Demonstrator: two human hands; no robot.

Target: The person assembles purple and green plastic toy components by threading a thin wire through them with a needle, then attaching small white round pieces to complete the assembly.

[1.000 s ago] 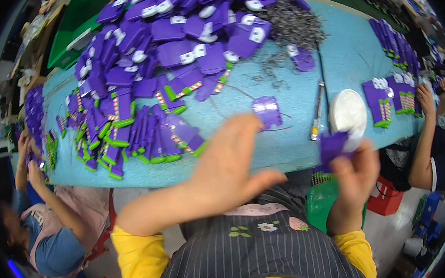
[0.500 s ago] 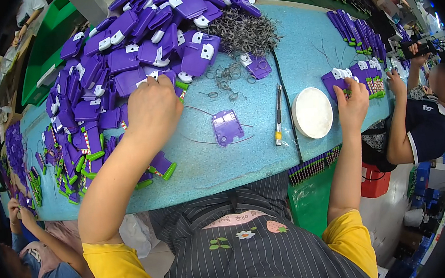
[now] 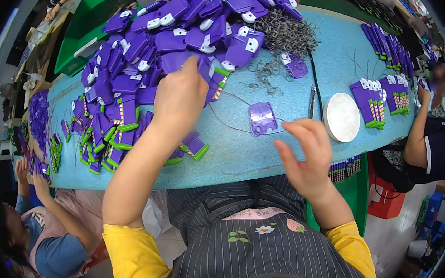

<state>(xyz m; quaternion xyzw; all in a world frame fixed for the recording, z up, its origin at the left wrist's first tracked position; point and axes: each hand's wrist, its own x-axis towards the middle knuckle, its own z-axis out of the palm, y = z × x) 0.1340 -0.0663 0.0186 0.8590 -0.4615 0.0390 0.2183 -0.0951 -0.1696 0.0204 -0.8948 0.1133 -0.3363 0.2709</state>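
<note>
My left hand (image 3: 183,96) reaches into a large heap of purple plastic shells with white ends (image 3: 174,41). Its fingers are closed on a purple shell (image 3: 174,61) at the heap's near side; the fingertips are partly hidden. Beside it lies a purple leg-shaped piece with a green end (image 3: 220,79), thin wires trailing from it. My right hand (image 3: 308,150) hovers over the blue table, thumb and fingers apart, holding nothing. Just beyond those fingers an opened purple half-shell (image 3: 262,118) lies on the table with wires around it.
Tangled grey wire rings (image 3: 287,34) lie beyond the half-shell. A utility knife (image 3: 312,102) and a round white dish (image 3: 342,117) stand near my right hand. Purple-green pieces (image 3: 370,102) are lined up at the right. Co-workers sit on both sides.
My right hand has left the lined-up pieces at the right and come left, near the half-shell. My left hand stays at the heap, now closed on a shell. The view has shifted.
</note>
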